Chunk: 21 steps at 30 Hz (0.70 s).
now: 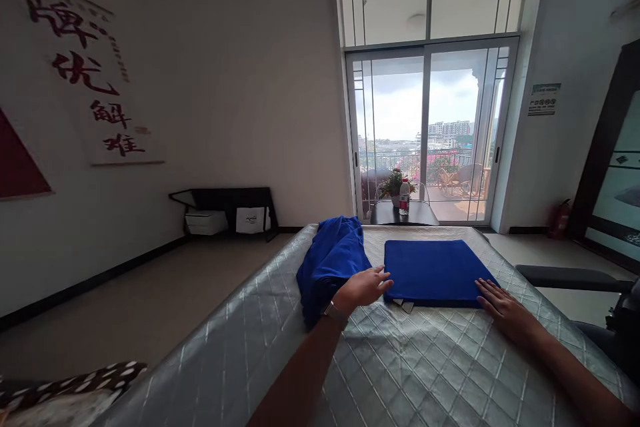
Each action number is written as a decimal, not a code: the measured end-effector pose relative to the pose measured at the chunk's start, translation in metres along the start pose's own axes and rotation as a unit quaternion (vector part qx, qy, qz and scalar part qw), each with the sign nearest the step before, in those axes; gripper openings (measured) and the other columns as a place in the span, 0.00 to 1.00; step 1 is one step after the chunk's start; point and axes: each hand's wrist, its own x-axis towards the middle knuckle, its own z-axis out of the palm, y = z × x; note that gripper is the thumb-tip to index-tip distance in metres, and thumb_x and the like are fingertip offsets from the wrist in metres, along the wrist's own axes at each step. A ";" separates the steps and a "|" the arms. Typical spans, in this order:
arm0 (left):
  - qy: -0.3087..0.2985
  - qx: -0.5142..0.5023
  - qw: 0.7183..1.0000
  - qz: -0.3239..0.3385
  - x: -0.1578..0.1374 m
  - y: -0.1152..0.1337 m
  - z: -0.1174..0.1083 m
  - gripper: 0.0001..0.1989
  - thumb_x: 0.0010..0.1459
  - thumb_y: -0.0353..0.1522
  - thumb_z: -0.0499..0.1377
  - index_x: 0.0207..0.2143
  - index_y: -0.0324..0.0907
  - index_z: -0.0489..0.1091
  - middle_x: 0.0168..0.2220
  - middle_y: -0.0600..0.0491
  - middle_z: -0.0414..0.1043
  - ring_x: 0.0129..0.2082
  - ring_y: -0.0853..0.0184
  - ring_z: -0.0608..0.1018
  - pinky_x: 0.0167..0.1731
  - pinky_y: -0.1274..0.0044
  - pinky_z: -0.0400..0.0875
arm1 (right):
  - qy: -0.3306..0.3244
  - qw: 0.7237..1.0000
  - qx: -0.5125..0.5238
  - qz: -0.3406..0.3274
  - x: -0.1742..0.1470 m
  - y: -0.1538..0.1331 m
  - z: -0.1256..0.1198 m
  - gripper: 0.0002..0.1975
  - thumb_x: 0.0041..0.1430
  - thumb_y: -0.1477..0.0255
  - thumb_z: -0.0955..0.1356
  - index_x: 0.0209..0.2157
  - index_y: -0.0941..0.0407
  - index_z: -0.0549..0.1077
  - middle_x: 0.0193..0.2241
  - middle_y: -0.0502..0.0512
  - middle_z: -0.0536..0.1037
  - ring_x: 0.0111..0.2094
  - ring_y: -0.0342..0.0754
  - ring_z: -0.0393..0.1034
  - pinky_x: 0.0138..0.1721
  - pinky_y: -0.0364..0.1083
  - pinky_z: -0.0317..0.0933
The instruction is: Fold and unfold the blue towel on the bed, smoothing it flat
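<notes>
A flat blue rectangle of folded cloth (pixel 433 272) lies on a silvery quilted cover (pixel 400 353), with small white tags showing under its near left edge. My right hand (pixel 506 303) rests at its near right corner, fingers stretched out along the edge. At its left edge is my left hand (pixel 364 285), fingers spread and a watch on the wrist; whether the fingertips touch the cloth I cannot tell. Just left of that hand sits a loose, crumpled heap of blue cloth (pixel 334 255), partly behind the wrist.
Beyond the covered surface stands a small dark table (pixel 425 215) with a bottle (pixel 404 198) and a potted plant (pixel 395 185), before sliding glass doors (pixel 450 113). A black chair armrest (pixel 570 278) is close on the right. Brown polka-dot fabric (pixel 83 379) shows at lower left.
</notes>
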 end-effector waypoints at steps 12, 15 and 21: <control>-0.015 0.007 0.961 -0.276 -0.046 -0.082 -0.061 0.11 0.49 0.43 0.70 0.31 0.47 0.81 0.38 0.51 0.83 0.40 0.59 0.82 0.35 0.76 0.71 | 0.064 0.998 0.007 -0.016 0.000 0.005 -0.003 0.28 0.69 0.53 0.57 0.62 0.50 0.69 0.65 0.57 0.66 0.67 0.59 0.57 0.66 0.63 0.57; -0.029 0.002 0.959 -0.282 -0.044 -0.079 -0.062 0.11 0.47 0.41 0.72 0.31 0.46 0.81 0.39 0.51 0.83 0.42 0.58 0.82 0.38 0.75 0.72 | 0.064 0.998 0.002 -0.016 0.001 0.008 -0.003 0.29 0.68 0.51 0.57 0.61 0.49 0.70 0.65 0.56 0.67 0.67 0.59 0.58 0.65 0.64 0.58; 0.076 -0.011 0.945 -0.318 -0.044 -0.078 -0.069 0.10 0.60 0.40 0.61 0.36 0.46 0.80 0.42 0.46 0.82 0.44 0.55 0.82 0.40 0.72 0.72 | 0.072 0.997 0.003 -0.016 0.002 0.012 -0.001 0.29 0.67 0.49 0.57 0.58 0.48 0.73 0.64 0.56 0.68 0.65 0.60 0.61 0.64 0.62 0.60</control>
